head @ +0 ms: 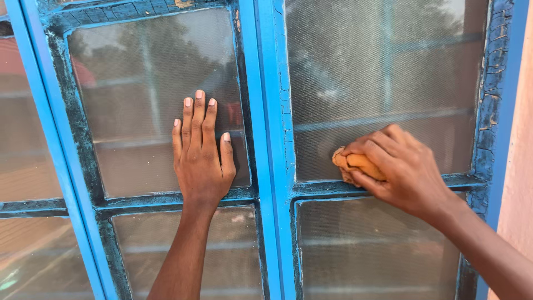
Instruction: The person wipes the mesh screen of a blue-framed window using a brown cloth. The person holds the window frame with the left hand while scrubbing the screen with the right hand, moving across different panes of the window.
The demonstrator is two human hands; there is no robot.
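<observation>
Our left hand (201,161) lies spread flat on the window pane (139,100); our right hand (402,169) bunches a soft, light orange cloth (355,163), best gripped wadded, against fragile glass.

The left hand (201,153) lies flat on the left pane (127,83), with bare glass open above it and to its left. The blue centre post (271,150) stands between the two hands and blocks a straight sideways sweep. The right hand (402,169), closed on an orange cloth (355,164), sits low on the right pane (383,72), hard against the crossbar (327,188) below. Glass above it is free. The cracked right frame (494,100) and the wall (522,139) bound that side.
</observation>
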